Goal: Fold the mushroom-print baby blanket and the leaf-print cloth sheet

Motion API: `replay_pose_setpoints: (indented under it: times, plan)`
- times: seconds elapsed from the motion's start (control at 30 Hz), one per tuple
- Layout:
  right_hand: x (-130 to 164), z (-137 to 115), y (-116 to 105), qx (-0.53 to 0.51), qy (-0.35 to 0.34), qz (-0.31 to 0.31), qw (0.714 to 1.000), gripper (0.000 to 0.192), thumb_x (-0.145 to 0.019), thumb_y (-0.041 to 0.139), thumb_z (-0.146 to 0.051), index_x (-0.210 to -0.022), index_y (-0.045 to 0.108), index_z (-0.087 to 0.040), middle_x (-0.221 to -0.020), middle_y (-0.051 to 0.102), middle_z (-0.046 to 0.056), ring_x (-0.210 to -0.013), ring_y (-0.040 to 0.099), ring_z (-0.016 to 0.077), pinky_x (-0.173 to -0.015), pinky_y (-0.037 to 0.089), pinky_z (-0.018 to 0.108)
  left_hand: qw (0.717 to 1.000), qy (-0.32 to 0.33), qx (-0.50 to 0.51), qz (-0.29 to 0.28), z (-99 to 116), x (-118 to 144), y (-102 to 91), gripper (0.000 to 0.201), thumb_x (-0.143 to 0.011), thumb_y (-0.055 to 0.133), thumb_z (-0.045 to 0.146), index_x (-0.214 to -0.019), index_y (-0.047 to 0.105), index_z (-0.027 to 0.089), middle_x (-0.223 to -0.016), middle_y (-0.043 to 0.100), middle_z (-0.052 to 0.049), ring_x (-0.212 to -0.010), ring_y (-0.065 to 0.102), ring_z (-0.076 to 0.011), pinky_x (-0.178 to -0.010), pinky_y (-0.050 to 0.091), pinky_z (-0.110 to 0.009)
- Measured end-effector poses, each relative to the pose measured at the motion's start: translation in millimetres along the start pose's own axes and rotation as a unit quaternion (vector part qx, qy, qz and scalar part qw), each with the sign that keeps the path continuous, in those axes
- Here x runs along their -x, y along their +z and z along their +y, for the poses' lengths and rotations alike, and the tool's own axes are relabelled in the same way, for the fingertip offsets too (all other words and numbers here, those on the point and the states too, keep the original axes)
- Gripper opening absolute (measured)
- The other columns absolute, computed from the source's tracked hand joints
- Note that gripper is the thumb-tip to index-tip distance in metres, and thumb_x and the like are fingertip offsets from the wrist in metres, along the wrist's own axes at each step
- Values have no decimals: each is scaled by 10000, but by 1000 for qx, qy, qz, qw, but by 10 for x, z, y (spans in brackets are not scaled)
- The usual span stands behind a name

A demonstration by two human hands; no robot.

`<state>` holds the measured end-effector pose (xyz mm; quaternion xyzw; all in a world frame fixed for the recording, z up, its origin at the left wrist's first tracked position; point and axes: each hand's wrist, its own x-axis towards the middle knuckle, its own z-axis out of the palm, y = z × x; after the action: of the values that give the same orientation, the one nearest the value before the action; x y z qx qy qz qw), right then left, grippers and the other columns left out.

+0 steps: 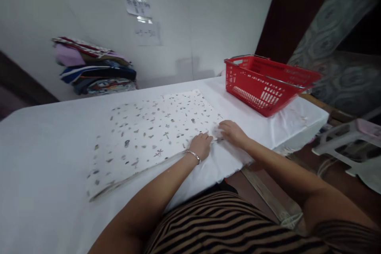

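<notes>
Both hands at the corner of a patterned cloth.
Left hand [202,144] and right hand [232,131], fingers curled, pinch the printed white fabric's [154,131] near corner on the white-covered table [44,158].

One patterned cloth [154,131] on the tabletop [44,158]; one red shopping basket [264,83]; one stack of folded fabrics [95,67]; two paper notes [138,6] on the wall; two hands: left hand [202,145], right hand [233,131].
</notes>
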<state>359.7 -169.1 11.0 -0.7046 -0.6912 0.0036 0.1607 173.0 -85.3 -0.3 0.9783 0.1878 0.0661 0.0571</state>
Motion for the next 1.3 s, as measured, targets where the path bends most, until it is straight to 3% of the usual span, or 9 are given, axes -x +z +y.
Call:
replay_pose_setpoints:
  times: [0.1,0.23,0.43,0.6,0.7,0.8,0.87,1.0,1.3]
  plan:
    - [5,-95,172,-98,-99,-34,990,265,-886,411,-292,-1011,631,-211,-1047,591,93,-1017,513,211,-904,407,368,1000,2,-2,0,14,31,16,251,-808,430,114,-1016,554,178,-987,579,-71,-951,494,-204,-807,393,-339]
    - [22,-4,295,-140,-91,-26,986,302,-881,417,-399,-955,659,-233,-978,588,95,-959,545,219,-854,447,362,999,15,-35,1,-99,211,8,191,-834,416,127,-957,557,165,-989,577,-75,-959,484,-208,-770,386,-342]
    - [61,123,347,-135,-92,-24,986,337,-852,421,-476,-932,673,-267,-999,585,97,-950,556,241,-827,468,394,995,-54,-82,27,-441,972,-179,190,-852,410,138,-967,559,166,-1015,580,-76,-962,489,-197,-782,380,-348]
    - [103,156,372,-118,-75,-39,989,395,-834,430,-512,-966,666,-225,-1054,571,66,-1003,534,236,-902,435,393,973,-197,-54,109,-819,1968,-481,268,-819,454,149,-1062,560,187,-1099,591,-61,-1017,502,-186,-860,394,-335]
    - [95,171,374,-102,-77,-51,990,410,-818,445,-529,-988,667,-230,-1081,563,68,-1020,529,251,-913,429,416,921,-331,-67,196,-1020,2552,-584,309,-789,489,175,-1091,555,177,-1132,575,-78,-1059,491,-207,-908,395,-345]
    - [80,169,376,-85,-79,-56,992,413,-814,437,-529,-974,679,-234,-1085,563,81,-1022,530,259,-907,434,418,856,-467,-51,216,-1138,2914,-579,361,-768,526,250,-1117,540,160,-1138,563,-101,-1052,504,-227,-917,405,-354]
    - [69,157,376,-79,-74,-55,993,410,-819,426,-519,-960,685,-235,-1076,567,88,-1020,531,259,-907,437,410,830,-525,-21,187,-1165,2993,-550,389,-745,545,283,-1112,540,155,-1100,580,-99,-1011,524,-235,-896,416,-359]
    - [56,120,363,-77,-58,-57,994,410,-814,422,-516,-942,693,-236,-1053,577,91,-1004,543,251,-900,450,406,821,-554,31,134,-1161,2930,-523,435,-674,556,182,-1108,538,170,-1034,611,-65,-964,538,-225,-862,415,-334]
    - [44,163,408,-67,-61,-51,995,373,-799,438,-502,-921,713,-281,-1054,601,98,-997,578,248,-866,492,392,784,-600,48,153,-1226,2713,-458,434,-776,525,303,-1189,481,178,-1098,600,-85,-1031,531,-232,-863,407,-326]
